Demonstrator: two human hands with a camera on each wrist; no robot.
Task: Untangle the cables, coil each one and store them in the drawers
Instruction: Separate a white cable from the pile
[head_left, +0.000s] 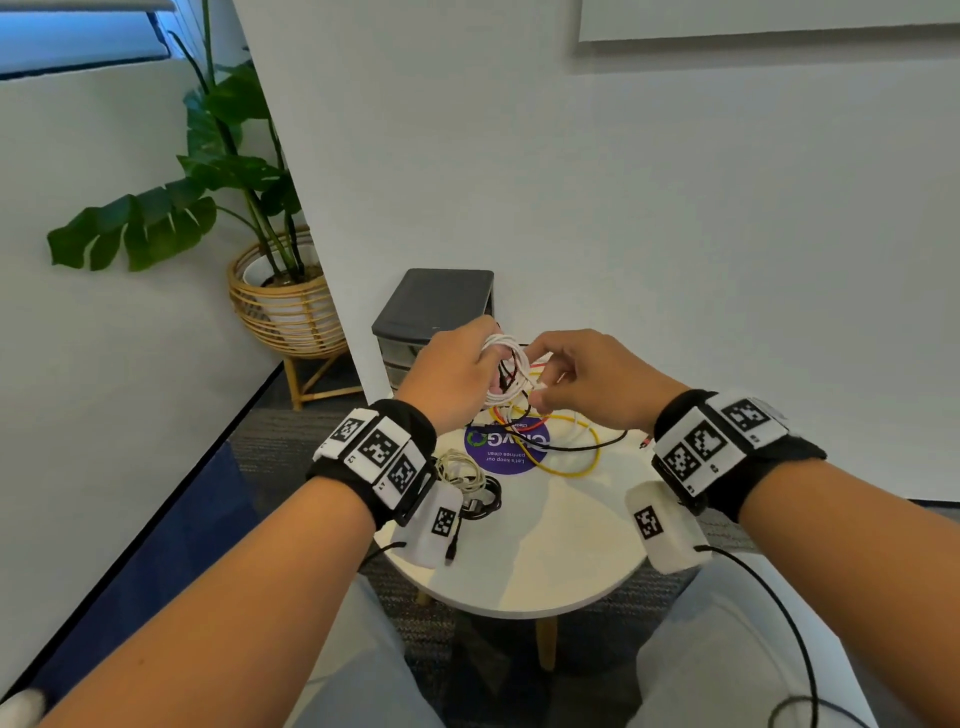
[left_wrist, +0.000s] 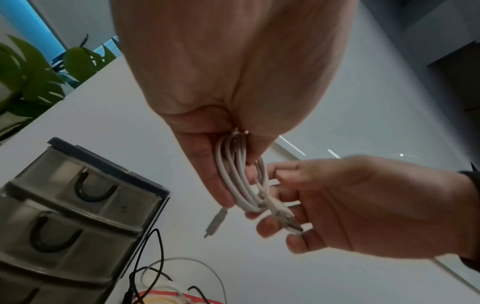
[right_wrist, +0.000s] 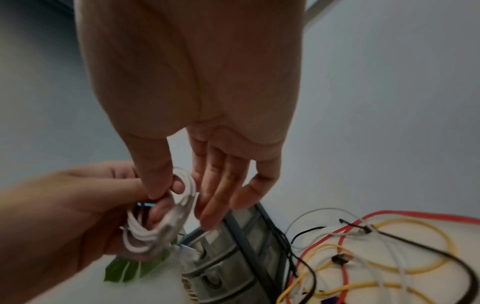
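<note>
We see a white cable (head_left: 506, 370) wound into a tight coil at the centre of the head view, held up above the table; one plug end (left_wrist: 215, 223) dangles free below it in the left wrist view. Just below the coil, yellow (head_left: 574, 447), red (right_wrist: 342, 240) and black (head_left: 587, 446) cables lie loosely looped over one another. Lower left of them sit a small cream coil (head_left: 460, 470) and a black coil (head_left: 483, 501). Behind, at upper centre, stands the grey drawer unit (head_left: 436, 301), its translucent drawers (left_wrist: 85, 185) closed.
</note>
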